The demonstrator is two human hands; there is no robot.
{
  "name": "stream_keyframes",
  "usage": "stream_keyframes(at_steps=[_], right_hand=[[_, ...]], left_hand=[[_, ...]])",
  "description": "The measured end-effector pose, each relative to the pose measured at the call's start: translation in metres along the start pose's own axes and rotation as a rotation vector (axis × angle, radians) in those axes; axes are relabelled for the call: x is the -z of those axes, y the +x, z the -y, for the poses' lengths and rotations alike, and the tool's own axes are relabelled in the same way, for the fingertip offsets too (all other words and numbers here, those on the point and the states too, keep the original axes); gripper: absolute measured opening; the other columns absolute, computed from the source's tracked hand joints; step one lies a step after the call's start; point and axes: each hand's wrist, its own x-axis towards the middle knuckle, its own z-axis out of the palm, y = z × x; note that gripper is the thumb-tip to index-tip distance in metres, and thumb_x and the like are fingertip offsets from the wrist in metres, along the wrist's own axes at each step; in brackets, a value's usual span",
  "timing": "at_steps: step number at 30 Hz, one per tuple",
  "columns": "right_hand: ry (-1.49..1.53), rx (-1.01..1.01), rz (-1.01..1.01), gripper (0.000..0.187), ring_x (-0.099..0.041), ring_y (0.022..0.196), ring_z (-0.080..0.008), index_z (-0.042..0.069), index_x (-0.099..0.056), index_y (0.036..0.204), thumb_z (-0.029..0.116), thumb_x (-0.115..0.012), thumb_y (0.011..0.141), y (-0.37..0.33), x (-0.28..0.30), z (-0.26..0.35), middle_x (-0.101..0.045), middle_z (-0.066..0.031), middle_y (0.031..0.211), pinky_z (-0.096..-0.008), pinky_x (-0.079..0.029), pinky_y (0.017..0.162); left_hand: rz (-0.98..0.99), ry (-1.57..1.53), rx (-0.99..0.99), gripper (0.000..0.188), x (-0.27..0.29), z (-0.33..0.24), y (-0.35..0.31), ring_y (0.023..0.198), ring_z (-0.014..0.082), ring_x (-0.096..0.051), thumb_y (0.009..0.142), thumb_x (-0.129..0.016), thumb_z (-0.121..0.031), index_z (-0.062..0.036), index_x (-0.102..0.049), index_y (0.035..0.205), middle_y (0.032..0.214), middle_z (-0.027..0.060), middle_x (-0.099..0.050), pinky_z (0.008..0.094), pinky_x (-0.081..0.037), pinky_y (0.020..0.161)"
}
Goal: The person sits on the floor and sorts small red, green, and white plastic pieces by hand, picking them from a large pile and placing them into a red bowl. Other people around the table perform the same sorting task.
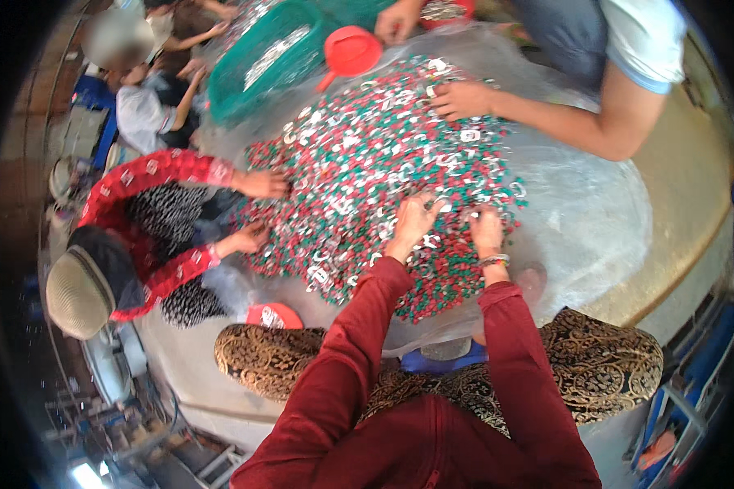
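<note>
A wide pile (359, 183) of small red, green and white pieces, some of them ring-shaped, is spread before me. Over its near right part, my left hand (416, 222) has its fingers drawn together at a small white piece (444, 205). Just to the right, my right hand (487, 231), with bands round the wrist, is closed above the pile's right edge. Whatever its curled fingertips hold is too small and blurred to name. The two hands are close together but apart.
A transparent plastic sheet (595, 216) lies under the pile. At left, a person in a red patterned sleeve (167, 167) has both hands at the pile; another person's hand (462, 100) reaches in from far right. A green basin (220, 90) and red scoop (353, 50) stand behind.
</note>
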Motion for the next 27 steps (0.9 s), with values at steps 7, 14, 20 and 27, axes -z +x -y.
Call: stream_keyframes(at_steps=[7,14,20,27], right_hand=[[0.844,-0.200,0.115,0.018,-0.052,0.063,-0.0197,0.006,-0.050,0.070,0.010,-0.067,0.076,-0.016,0.029,0.026,-0.055,-0.0064,0.070,-0.0331,-0.043,0.057],[1.843,-0.492,0.650,0.023,-0.053,0.073,-0.0186,0.007,-0.050,0.092,0.005,-0.056,0.071,-0.069,0.058,0.096,-0.055,-0.0074,0.084,-0.0289,-0.044,0.061],[1.819,-0.690,0.836,0.022,-0.061,0.086,-0.0170,0.009,-0.061,0.098,0.027,-0.056,0.086,-0.087,0.017,0.121,-0.063,-0.0051,0.092,-0.0379,-0.052,0.073],[1.909,-0.879,1.030,0.019,-0.050,0.071,-0.0178,0.004,-0.057,0.095,0.022,-0.053,0.092,-0.102,0.016,0.136,-0.054,-0.0082,0.084,-0.0201,-0.038,0.038]], left_hand=[[0.228,-1.800,0.395,0.020,0.018,0.026,-0.128,0.062,0.0162,-0.049,0.075,-0.053,-0.024,-0.0052,-0.049,0.080,0.072,0.0071,-0.045,0.0227,-0.035,0.036],[-0.041,-1.776,0.384,0.027,0.067,0.000,-0.134,0.065,0.0151,-0.059,0.086,-0.052,-0.030,-0.0043,-0.058,0.091,0.084,0.0082,-0.061,0.0240,-0.040,0.039],[-0.287,-0.452,-0.007,0.027,0.095,-0.036,-0.137,0.091,0.0327,-0.059,0.083,-0.058,-0.026,-0.0011,-0.063,0.093,0.097,0.0160,-0.061,0.0392,-0.047,0.081],[-0.593,-0.228,0.201,0.015,0.115,0.064,-0.145,0.075,0.0289,-0.065,0.079,-0.063,-0.009,-0.0046,-0.068,0.093,0.085,0.0140,-0.066,0.0374,-0.052,0.070]])
